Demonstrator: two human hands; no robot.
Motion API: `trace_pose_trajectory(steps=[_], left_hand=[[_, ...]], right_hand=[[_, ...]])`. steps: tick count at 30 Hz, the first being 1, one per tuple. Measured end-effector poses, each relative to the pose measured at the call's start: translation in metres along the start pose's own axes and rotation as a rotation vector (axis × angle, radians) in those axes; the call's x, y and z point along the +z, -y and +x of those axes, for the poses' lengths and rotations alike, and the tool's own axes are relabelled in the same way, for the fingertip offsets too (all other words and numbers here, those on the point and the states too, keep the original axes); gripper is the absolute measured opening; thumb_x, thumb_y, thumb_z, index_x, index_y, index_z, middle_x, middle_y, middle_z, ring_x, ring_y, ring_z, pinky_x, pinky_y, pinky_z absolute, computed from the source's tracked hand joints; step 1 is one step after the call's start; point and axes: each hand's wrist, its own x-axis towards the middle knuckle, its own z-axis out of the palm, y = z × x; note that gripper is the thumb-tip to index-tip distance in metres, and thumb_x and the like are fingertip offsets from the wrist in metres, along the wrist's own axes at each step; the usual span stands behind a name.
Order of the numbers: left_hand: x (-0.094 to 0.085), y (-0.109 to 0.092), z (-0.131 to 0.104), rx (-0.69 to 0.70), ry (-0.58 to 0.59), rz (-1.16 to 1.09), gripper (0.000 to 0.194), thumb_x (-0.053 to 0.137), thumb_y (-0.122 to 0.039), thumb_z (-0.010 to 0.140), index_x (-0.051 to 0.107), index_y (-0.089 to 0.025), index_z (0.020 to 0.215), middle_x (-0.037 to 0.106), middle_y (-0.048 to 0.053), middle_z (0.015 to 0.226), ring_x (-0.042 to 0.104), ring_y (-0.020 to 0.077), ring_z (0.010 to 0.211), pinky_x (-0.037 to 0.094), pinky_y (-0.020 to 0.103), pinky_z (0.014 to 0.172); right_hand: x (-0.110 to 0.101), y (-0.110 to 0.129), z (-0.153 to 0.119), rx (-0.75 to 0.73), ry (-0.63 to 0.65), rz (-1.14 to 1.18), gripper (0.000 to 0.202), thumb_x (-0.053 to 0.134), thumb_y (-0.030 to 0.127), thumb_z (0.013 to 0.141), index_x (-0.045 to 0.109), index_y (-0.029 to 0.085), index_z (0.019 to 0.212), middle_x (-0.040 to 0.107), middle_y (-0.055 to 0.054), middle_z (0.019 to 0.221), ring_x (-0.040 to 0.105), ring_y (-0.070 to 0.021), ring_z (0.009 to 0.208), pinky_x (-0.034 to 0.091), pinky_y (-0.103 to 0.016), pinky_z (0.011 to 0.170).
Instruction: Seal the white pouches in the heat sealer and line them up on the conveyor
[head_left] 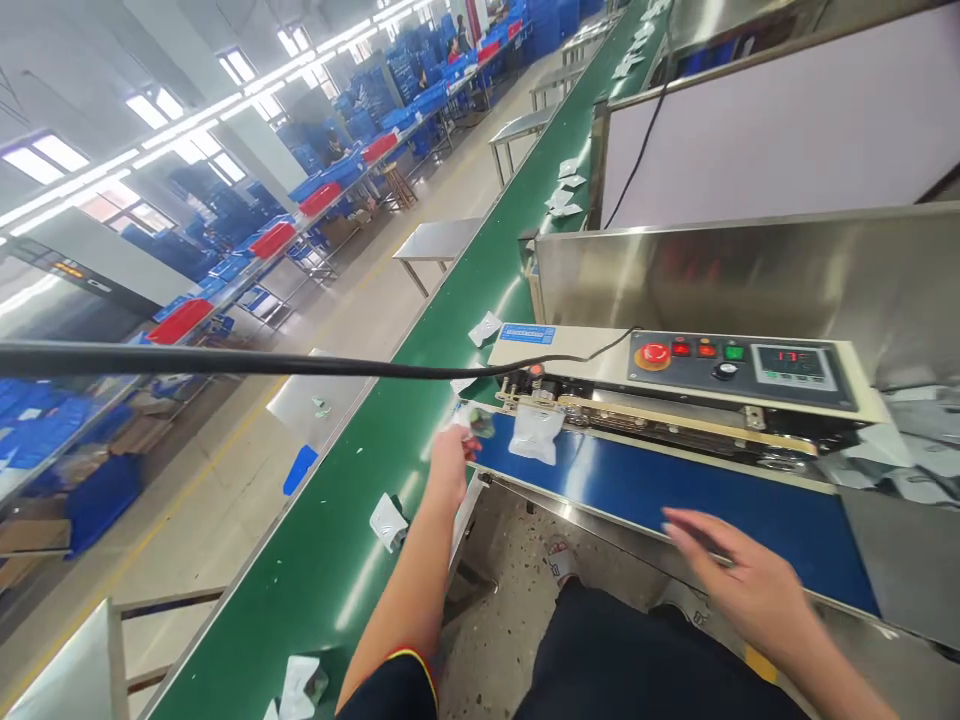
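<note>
My left hand reaches to the near end of the sealing machine, its fingers closed on a small white packet with something green showing through it. Beside it, another white packet hangs with its top edge in the band of the sealing machine, over the blue belt. My right hand hovers over the front edge of the blue belt, a little blurred, fingers stretched out and thumb apart, holding nothing.
A long green conveyor runs diagonally past, carrying loose packets. A black cable crosses the view at mid-height. Several packets are piled at the machine's right end. Metal side tables stand beyond the conveyor.
</note>
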Motion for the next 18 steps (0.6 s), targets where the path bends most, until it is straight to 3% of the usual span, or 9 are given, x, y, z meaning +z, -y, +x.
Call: trace_pose_trajectory(steps=[3,6,8,10,12,14,18], left_hand=[[0.067,0.024,-0.071,-0.074,0.303,0.081,0.025,0.072,-0.037,0.079,0.06,-0.021,0.064,0.054,0.002,0.061,0.052,0.0163,0.059,0.038,0.029,0.059],[0.122,0.052,-0.128,-0.195,0.577,0.093,0.032,0.069,-0.041,0.083,0.058,-0.021,0.06,0.056,0.003,0.063,0.051,0.0164,0.061,0.039,0.031,0.06],[0.147,0.068,-0.153,-0.197,0.646,0.108,0.038,0.066,-0.048,0.089,0.061,-0.021,0.062,0.06,0.006,0.067,0.056,0.0185,0.065,0.043,0.032,0.063],[0.169,0.085,-0.168,-0.058,0.625,0.123,0.042,0.065,-0.057,0.095,0.071,-0.02,0.076,0.07,0.009,0.081,0.064,0.022,0.078,0.05,0.033,0.072],[0.191,0.101,-0.178,0.113,0.625,0.127,0.046,0.07,-0.064,0.096,0.079,-0.02,0.102,0.078,0.013,0.106,0.069,0.0259,0.097,0.056,0.036,0.088],[0.214,0.119,-0.187,0.189,0.721,0.17,0.054,0.07,-0.069,0.096,0.081,-0.02,0.114,0.079,0.013,0.113,0.069,0.0276,0.105,0.056,0.036,0.095],[0.267,0.15,-0.194,0.22,0.861,0.398,0.062,0.061,-0.074,0.1,0.074,-0.019,0.076,0.066,0.004,0.075,0.061,0.0226,0.08,0.052,0.033,0.081]], right_hand=[[0.016,0.037,0.023,-0.325,0.06,0.04,0.044,0.073,0.06,0.097,0.086,0.034,0.13,0.076,-0.008,0.149,0.07,-0.0361,0.139,0.058,-0.054,0.12],[-0.001,0.039,0.031,-0.456,0.029,0.057,0.032,0.066,0.053,0.107,0.087,0.034,0.119,0.08,-0.007,0.141,0.073,-0.0319,0.134,0.057,-0.051,0.121],[-0.023,0.027,0.025,-0.396,-0.012,0.085,0.033,0.063,0.054,0.11,0.088,0.033,0.11,0.084,-0.007,0.127,0.079,-0.03,0.123,0.061,-0.046,0.114],[-0.046,0.012,0.014,-0.24,-0.121,0.146,0.039,0.067,0.062,0.106,0.087,0.029,0.106,0.086,-0.009,0.116,0.081,-0.03,0.11,0.065,-0.041,0.103],[-0.065,-0.002,0.002,-0.063,-0.254,0.23,0.051,0.074,0.074,0.098,0.085,0.025,0.101,0.085,-0.011,0.102,0.081,-0.0287,0.092,0.067,-0.036,0.086],[-0.082,-0.017,-0.005,0.064,-0.324,0.31,0.062,0.08,0.083,0.086,0.083,0.022,0.096,0.083,-0.01,0.089,0.077,-0.0261,0.077,0.065,-0.033,0.074],[-0.115,-0.051,-0.005,0.24,-0.408,0.352,0.061,0.09,0.08,0.072,0.079,0.021,0.085,0.08,-0.009,0.079,0.074,-0.0249,0.071,0.064,-0.032,0.067]])
